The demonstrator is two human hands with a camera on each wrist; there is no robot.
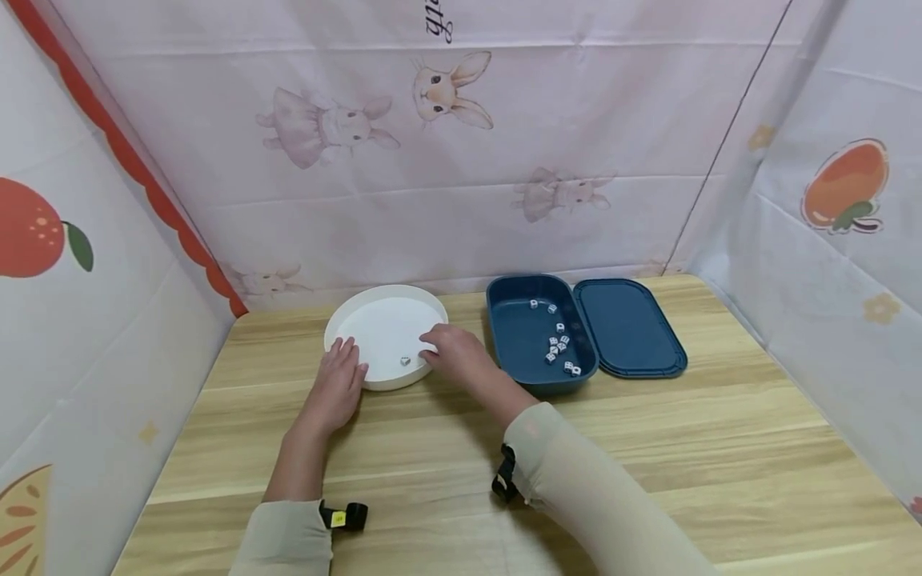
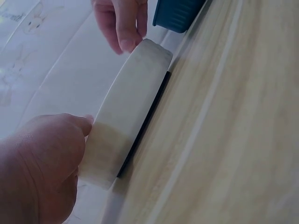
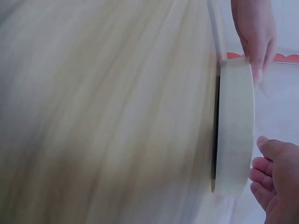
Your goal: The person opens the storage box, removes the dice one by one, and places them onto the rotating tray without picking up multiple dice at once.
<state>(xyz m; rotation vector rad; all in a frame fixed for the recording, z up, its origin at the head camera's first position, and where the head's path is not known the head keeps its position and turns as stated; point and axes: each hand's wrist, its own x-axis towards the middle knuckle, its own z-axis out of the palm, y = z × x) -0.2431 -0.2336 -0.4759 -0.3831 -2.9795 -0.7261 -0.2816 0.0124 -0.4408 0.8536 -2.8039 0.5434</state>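
A round white tray (image 1: pixel 382 320) with a low wall sits on the table, and a white die (image 1: pixel 406 361) lies on its floor near the front. My left hand (image 1: pixel 338 384) rests at the tray's left front rim, its fingers extended over the edge. Over the right rim is my right hand (image 1: pixel 461 356), reaching inward with bent fingers and the thumb close to the index finger. I cannot tell whether a die is between those fingertips. In the right wrist view, the right hand (image 3: pixel 275 172) is beside the tray's wall (image 3: pixel 236 130), its lower fingers curled.
Right of the tray stands a dark blue box (image 1: pixel 519 324) holding several white dice (image 1: pixel 553 350). Its matching blue lid (image 1: pixel 630 328) lies flat against the box's right side. A printed cloth wall (image 1: pixel 432 232) rises behind the wooden table (image 1: pixel 432 472).
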